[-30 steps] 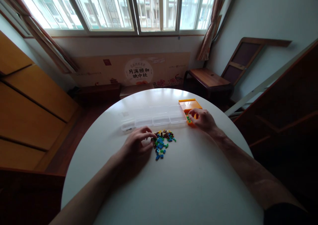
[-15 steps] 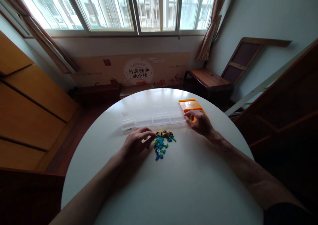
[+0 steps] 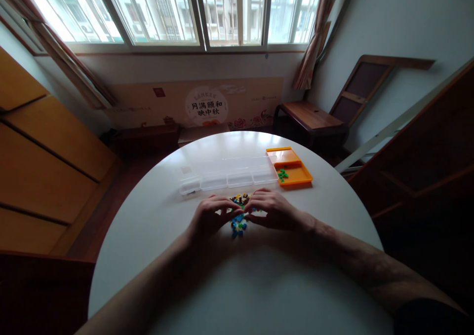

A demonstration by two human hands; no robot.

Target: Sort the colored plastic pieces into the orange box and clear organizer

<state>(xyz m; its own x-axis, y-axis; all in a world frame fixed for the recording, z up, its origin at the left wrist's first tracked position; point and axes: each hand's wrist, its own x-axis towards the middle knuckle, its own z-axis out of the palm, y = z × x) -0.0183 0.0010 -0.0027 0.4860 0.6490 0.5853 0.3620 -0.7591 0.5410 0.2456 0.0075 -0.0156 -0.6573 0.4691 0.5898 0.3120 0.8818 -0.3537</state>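
A small pile of tiny coloured bricks (image 3: 239, 223), mostly blue, green and yellow, lies on the round white table (image 3: 259, 285). My left hand (image 3: 212, 217) and my right hand (image 3: 273, 210) rest on either side of it. Their fingertips meet over the pile and cover much of it. Whether either hand pinches a brick is hidden by the fingers. Beyond the hands stands a clear plastic compartment box (image 3: 229, 178). To its right lies an orange tray (image 3: 299, 177) holding a few green bricks (image 3: 282, 175).
The table's edge curves close behind the box and tray. A wooden side table (image 3: 311, 118) and a leaning wooden frame (image 3: 365, 86) stand at the right wall. Wooden cabinets (image 3: 40, 157) line the left, and a printed board (image 3: 207, 105) leans under the window.
My right hand has left the orange tray and come back left to the brick pile, uncovering the green bricks. My left hand has stayed at the pile, shifting slightly nearer.
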